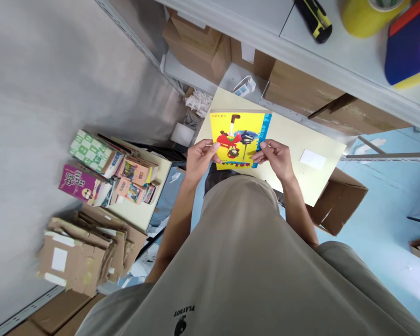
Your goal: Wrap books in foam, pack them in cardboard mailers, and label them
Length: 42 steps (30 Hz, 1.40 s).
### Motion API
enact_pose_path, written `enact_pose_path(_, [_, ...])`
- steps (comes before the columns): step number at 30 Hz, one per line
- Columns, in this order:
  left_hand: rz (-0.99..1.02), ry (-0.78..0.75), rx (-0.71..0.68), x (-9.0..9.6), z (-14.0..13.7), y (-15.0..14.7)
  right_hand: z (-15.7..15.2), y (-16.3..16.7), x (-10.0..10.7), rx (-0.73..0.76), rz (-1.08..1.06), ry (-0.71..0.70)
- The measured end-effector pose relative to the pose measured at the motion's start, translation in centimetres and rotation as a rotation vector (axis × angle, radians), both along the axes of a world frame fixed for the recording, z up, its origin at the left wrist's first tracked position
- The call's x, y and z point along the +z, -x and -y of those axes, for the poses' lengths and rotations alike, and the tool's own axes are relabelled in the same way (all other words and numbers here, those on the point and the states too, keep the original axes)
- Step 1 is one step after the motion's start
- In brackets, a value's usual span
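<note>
A yellow picture book [241, 128] with a blue strip along one side is held in front of my body, its cover facing up and its picture upside down to me. My left hand [201, 158] grips the book's left edge, thumb on the cover. On the opposite edge, my right hand [275, 156] pinches the blue strip between thumb and fingers. Beneath the book is a pale tabletop [290, 126], and a white slip of paper [312, 159] lies on it to the right of my right hand.
Stacked books [91, 151] stand on a side table at left, above flattened cardboard [73, 252]. Cardboard boxes [301, 86] line the shelf behind the table. A utility knife [315, 21] and yellow tape roll [359, 18] lie on the upper shelf. An open carton [343, 200] sits at right.
</note>
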State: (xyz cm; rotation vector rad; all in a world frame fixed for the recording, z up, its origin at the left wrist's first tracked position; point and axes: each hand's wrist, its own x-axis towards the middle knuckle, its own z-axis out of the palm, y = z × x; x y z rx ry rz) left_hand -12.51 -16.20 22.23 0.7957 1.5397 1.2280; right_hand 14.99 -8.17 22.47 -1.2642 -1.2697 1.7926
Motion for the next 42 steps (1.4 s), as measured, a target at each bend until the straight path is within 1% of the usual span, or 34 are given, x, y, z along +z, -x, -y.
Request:
enact_pose_path(4, [0.017, -0.003, 0.004, -0.1, 0.2, -0.2, 0.1, -0.1, -0.3, 0.004, 0.006, 0.012])
enact_pose_path(10, [0.057, -0.065, -0.007, 0.5, 0.7, -0.4, 0.4, -0.5, 0.1, -0.013, -0.026, 0.017])
enact_pose_path(14, [0.033, -0.096, 0.022, 0.9, 0.9, -0.2, 0.5, -0.7, 0.1, -0.037, -0.032, -0.046])
enact_pose_path(17, [-0.011, -0.127, 0.03, 1.2, 1.0, 0.0, 0.6, -0.7, 0.0, -0.011, 0.001, -0.073])
enact_pose_path(22, [-0.004, -0.115, 0.001, 1.7, 1.4, 0.1, 0.8, -0.9, -0.3, 0.038, 0.002, -0.101])
enact_pose_path(28, [-0.006, -0.097, 0.025, 2.0, 1.8, -0.3, 1.0, -1.1, -0.9, 0.047, 0.012, -0.11])
enact_pose_path(33, [0.021, -0.109, 0.0, 1.7, 1.9, -0.4, 1.1, -0.9, -1.2, 0.05, 0.013, -0.092])
enact_pose_path(42, [0.064, -0.158, -0.003, 0.2, 1.7, -0.5, 1.0, -0.7, -2.1, 0.083, 0.025, -0.101])
